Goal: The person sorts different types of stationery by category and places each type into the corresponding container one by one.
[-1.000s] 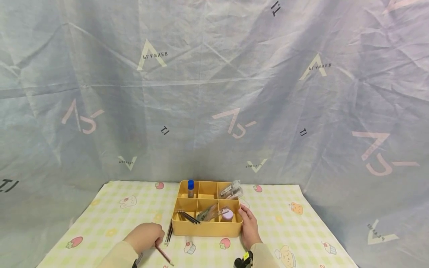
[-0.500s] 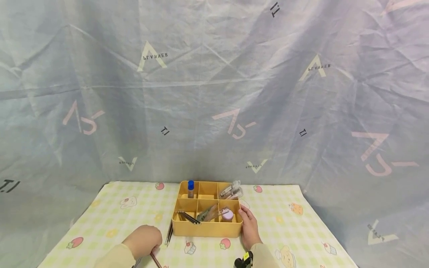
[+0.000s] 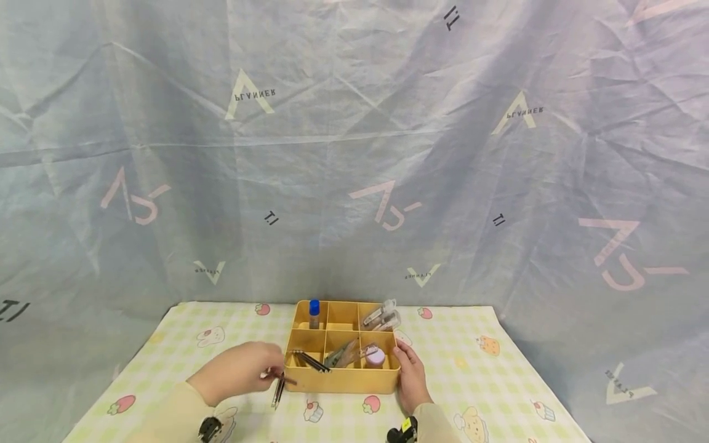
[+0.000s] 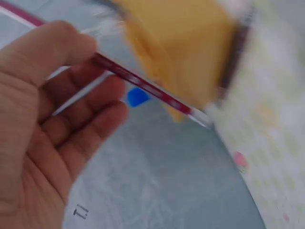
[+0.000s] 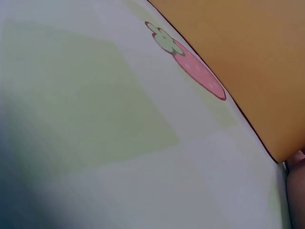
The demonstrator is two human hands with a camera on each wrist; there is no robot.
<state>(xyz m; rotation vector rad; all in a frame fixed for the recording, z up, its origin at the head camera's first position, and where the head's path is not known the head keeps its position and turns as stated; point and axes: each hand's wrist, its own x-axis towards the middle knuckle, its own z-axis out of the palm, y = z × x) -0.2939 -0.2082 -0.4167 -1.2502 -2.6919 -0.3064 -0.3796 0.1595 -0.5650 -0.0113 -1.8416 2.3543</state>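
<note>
My left hand [image 3: 240, 369] pinches a dark red pencil [image 4: 143, 85] between thumb and fingers, at the front left corner of a yellow organizer box [image 3: 343, 381]. In the left wrist view the pencil slants past the fingertips, its silvery end pointing to the lower right. At the box's right side wall, my right hand [image 3: 412, 378] grips the edge. Only a bit of a right finger [image 5: 298, 186] shows in the right wrist view, by the box corner. Several dark pencils [image 3: 314, 360] lean in the front left compartment. More dark pencils [image 3: 279, 394] lie on the tablecloth left of the box.
A blue-capped glue stick [image 3: 314, 314] stands in the back left compartment. Clear-cased items [image 3: 382, 314] poke out at the back right. The front right compartment holds a purple round item [image 3: 375, 355]. A grey curtain [image 3: 354, 154] hangs behind the checked tablecloth [image 3: 460, 381].
The left hand first drew slightly back toward the near edge, then rose forward and right to the box's front left corner with the red pencil. The right hand has kept its place.
</note>
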